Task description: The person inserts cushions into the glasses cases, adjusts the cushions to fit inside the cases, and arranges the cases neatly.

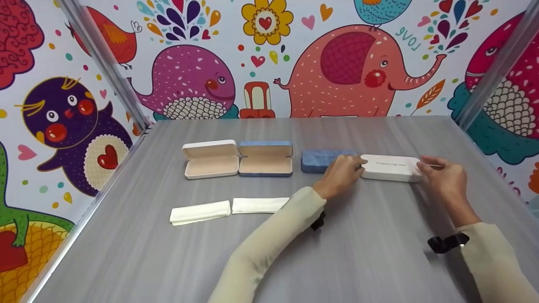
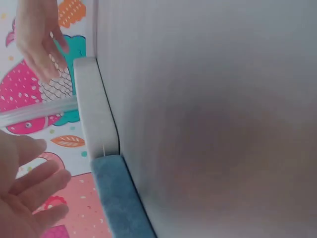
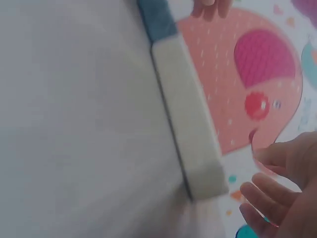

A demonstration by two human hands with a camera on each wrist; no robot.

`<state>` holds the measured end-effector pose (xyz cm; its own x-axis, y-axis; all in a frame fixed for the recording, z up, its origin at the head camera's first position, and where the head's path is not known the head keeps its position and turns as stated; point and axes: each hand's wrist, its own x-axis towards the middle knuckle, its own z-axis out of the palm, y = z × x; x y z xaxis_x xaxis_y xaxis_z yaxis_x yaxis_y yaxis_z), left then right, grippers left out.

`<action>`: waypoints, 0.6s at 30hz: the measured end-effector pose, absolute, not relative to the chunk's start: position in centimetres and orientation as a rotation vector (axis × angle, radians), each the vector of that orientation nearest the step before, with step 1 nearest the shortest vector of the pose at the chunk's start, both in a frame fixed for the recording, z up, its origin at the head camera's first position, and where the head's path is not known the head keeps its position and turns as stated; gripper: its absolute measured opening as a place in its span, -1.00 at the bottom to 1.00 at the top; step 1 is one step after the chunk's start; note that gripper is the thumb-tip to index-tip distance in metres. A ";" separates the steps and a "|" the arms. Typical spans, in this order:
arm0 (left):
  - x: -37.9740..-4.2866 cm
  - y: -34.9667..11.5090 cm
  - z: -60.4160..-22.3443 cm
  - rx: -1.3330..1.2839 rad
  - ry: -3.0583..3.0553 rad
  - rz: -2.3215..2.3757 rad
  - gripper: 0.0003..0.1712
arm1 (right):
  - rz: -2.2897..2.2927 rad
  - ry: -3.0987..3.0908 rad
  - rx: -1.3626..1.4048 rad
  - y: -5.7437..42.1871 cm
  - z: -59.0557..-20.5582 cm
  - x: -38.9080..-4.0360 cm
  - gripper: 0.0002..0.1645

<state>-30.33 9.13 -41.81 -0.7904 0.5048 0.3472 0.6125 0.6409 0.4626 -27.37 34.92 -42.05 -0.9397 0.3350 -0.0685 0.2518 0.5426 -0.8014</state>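
A closed white glasses case (image 1: 389, 166) with small lettering on its lid lies on the table. My left hand (image 1: 342, 174) is at its left end, in front of part of a closed blue glasses case (image 1: 316, 160). At the white case's right end is my right hand (image 1: 448, 181). Both wrist views show the fingers loosely spread, with a gap between them and the cases. The white case (image 2: 96, 109) and blue case (image 2: 121, 196) stand end to end in the left wrist view. My right hand (image 3: 282, 188) appears beside the white case's end in the right wrist view.
Left of the hands, an open white case (image 1: 211, 166) and an open blue case (image 1: 265, 165) stand side by side. Two folded cream cloths (image 1: 200, 211) lie in front of them; my left sleeve (image 1: 269, 240) partly covers one. Printed panels (image 1: 261, 59) border the grey table (image 1: 139, 252).
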 end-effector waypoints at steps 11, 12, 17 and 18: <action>-28.0 6.0 -40.9 -0.938 -2.643 -0.949 -0.67 | 1.303 -2.671 -0.308 30.1 -40.8 -25.9 -0.31; -27.7 5.6 -40.8 -0.933 -2.651 -0.968 -0.67 | 1.300 -2.670 -0.287 29.7 -40.8 -25.8 -0.30; -26.6 3.4 -40.4 -0.887 -2.687 -1.083 -0.66 | 1.285 -2.646 -0.174 28.1 -40.6 -25.1 -0.33; -26.3 2.9 -40.4 -0.866 -2.700 -1.121 -0.66 | 1.285 -2.640 -0.153 27.7 -40.6 -25.0 -0.35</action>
<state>-26.32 2.90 -40.42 -0.8346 0.4681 0.2904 0.5361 0.5690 0.6235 -25.01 27.74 -40.63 -0.9745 0.1797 0.1346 0.0050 0.6167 -0.7871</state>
